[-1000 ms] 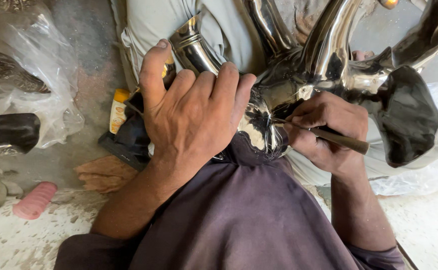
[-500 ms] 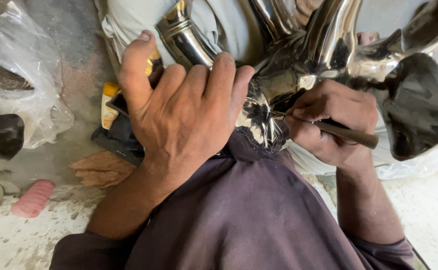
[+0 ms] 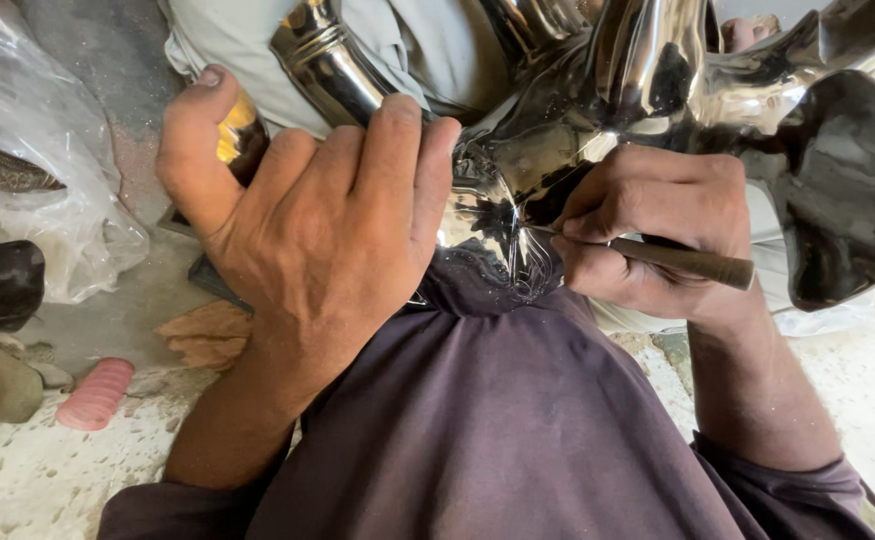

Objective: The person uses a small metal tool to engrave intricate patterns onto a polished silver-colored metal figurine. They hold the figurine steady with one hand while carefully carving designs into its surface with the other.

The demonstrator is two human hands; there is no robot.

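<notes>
Left hand (image 3: pixel 322 230) pressed flat on shiny metal piece (image 3: pixel 597 130), fingers curled over it, at 12 o'clock on the lap. Right hand (image 3: pixel 657 240) closed tight around thin tool (image 3: pixel 672 260), tip touching metal. Looks hard, heavy, slippery; best held by the thick tubes. Clear plastic bag (image 3: pixel 37 170) at 9 o'clock, pink ribbed block (image 3: pixel 97 393) at 8.
</notes>
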